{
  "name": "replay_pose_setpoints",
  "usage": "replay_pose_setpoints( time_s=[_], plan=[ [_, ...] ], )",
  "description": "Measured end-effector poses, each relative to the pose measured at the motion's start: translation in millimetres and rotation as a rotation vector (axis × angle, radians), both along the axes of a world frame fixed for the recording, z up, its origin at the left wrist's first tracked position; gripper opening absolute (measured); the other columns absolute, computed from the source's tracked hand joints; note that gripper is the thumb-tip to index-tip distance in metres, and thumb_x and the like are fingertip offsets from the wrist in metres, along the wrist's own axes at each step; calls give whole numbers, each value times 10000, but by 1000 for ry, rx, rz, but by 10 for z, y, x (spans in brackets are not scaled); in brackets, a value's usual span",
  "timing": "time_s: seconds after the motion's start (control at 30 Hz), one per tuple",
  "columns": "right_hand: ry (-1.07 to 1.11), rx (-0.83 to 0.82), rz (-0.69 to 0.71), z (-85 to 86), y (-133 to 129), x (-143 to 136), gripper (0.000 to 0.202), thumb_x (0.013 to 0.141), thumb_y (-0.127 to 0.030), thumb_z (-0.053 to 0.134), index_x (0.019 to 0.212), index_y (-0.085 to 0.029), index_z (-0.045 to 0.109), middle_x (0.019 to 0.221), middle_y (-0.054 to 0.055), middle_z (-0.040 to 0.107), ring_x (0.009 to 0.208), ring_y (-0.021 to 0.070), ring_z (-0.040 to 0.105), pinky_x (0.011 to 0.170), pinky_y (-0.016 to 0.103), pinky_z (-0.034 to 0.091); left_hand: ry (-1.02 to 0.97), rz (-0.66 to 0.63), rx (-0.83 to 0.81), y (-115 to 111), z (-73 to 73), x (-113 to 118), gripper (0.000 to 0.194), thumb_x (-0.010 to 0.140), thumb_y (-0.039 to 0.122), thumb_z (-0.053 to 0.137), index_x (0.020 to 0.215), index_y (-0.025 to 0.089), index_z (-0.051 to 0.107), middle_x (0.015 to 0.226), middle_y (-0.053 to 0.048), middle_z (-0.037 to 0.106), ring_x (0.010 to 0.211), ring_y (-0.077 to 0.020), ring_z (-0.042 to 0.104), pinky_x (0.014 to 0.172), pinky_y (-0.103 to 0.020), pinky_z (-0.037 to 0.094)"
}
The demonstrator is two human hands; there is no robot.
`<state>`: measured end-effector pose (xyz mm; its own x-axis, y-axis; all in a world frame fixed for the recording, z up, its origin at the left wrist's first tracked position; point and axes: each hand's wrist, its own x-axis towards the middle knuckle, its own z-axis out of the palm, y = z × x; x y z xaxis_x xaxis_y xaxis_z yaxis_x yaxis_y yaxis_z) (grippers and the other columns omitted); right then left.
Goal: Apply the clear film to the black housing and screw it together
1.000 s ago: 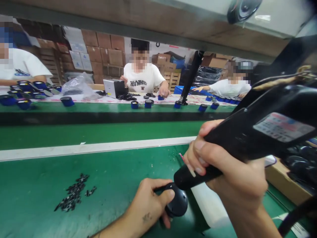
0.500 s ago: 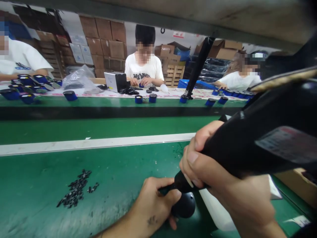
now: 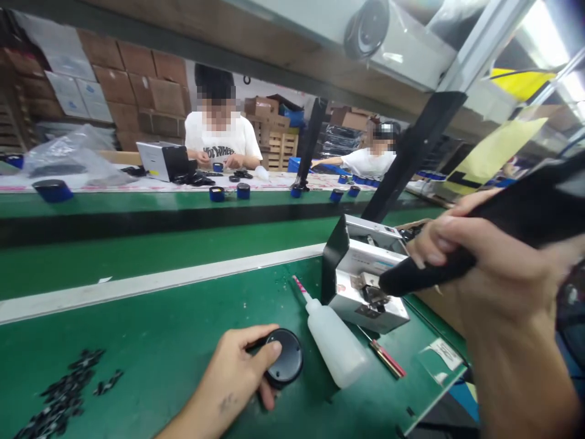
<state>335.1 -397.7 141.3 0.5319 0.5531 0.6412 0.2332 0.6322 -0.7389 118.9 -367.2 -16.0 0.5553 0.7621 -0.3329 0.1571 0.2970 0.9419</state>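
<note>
My left hand (image 3: pixel 244 369) grips a round black plastic part (image 3: pixel 287 361) low over the green bench, thumb on its upper face and fingers at its edge. My right hand (image 3: pixel 461 244) is wrapped around a black electric screwdriver (image 3: pixel 516 210), whose tip end points down and left. That tip is at the front of a silver screw feeder box (image 3: pixel 372 277); whether it touches cannot be made out. Between the hands lies a white squeeze bottle (image 3: pixel 336 344) with a pink-marked nozzle. A red-handled screwdriver (image 3: pixel 386 358) rests just right of the bottle.
A pile of small black pieces (image 3: pixel 64 390) lies at the lower left. A white strip (image 3: pixel 183 274) crosses the green bench (image 3: pixel 159 329). Blue-and-black round parts (image 3: pixel 217 194) stand on the far ledge. Two people in white shirts (image 3: pixel 223 137) sit opposite. A dark post (image 3: pixel 411 155) rises behind the feeder.
My right hand has lifted the electric screwdriver off the black part and carried it right to the screw feeder. The view has swung right, uncovering the bottle and feeder. My left hand keeps its hold.
</note>
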Motion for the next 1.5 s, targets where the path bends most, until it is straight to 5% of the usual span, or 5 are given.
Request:
replay_pose_setpoints(
  time_s=[0.27,0.6,0.77,1.2,1.5],
  plan=[
    [69,-146,71,-171,151,371,150,579,-84,686,666,-174,604,451,-39,434,340,107,386,326,254,315,-20,6,9,4,10,-15,722,773,469,640,1296,-12,511,407,-10,615,404,-189,625,566,-310,537],
    [121,-201,454,-155,-37,-721,173,633,-104,661,756,-193,578,425,-64,480,311,107,405,327,240,356,-26,28,25,-22,105,13,475,763,382,609,1092,39,618,571,-42,666,378,-141,601,429,-213,448],
    [105,-234,434,-272,49,-881,168,668,-112,647,806,-184,584,435,-77,468,325,97,397,335,228,348,-64,-10,16,-24,107,16,292,761,373,582,818,97,659,575,-31,641,352,-117,568,416,-208,428],
    [20,-253,416,-480,62,-833,138,665,-108,629,689,-184,517,506,-77,449,366,75,415,388,237,356,-11,26,18,-51,171,24,436,738,410,641,996,59,667,526,-39,649,370,-137,582,426,-215,447],
    [19,-35,135,-66,-56,32,214,662,-31,617,574,-204,526,456,-58,430,371,94,407,359,236,325,-23,22,40,-42,99,6,507,767,414,652,1121,52,635,534,-25,664,381,-155,602,549,-301,557]
  ],
)
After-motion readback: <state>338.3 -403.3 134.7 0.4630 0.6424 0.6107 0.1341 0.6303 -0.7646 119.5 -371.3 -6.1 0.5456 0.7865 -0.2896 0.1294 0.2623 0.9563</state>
